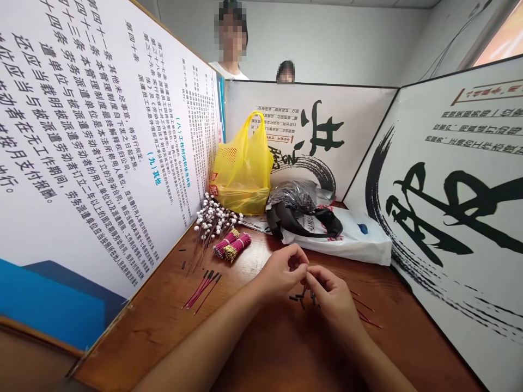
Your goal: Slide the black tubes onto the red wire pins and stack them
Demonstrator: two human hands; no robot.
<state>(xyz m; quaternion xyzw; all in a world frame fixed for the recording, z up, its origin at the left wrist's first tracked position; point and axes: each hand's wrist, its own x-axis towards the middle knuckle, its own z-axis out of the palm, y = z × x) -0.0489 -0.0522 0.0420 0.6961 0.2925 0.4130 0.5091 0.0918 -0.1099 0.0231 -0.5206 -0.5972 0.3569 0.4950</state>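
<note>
Left hand (281, 269) and right hand (329, 291) drawn close together over the middle of the wooden counter (261, 354), fingertips almost touching. Left fingers pinched shut on something very thin — too small to name for sure, likely one of the red wires or a short black tube. Right fingers likewise curled and closed around a small dark piece. Held low and near, probably so that the tiny parts can be lined up by eye.

Directly under the fingertips, a few loose black tubes (300, 298) scattered on the wood, within easy reach. To the right, single thin red wires (365, 314) lying flat. To the left, a small fan of red wires with black tips (202, 288), set apart from the rest.

Farther back, a tied bundle of red and gold stems (232, 245), just beside a cluster of white-beaded stems (212, 218) leaning near the left partition (81, 163). Behind those, a yellow plastic bag (243, 169), a black bag (302, 209) and a white bag (355, 237) — all well clear of the hands. Printed boards boxing in three sides; two people standing behind the back board (310, 136).
</note>
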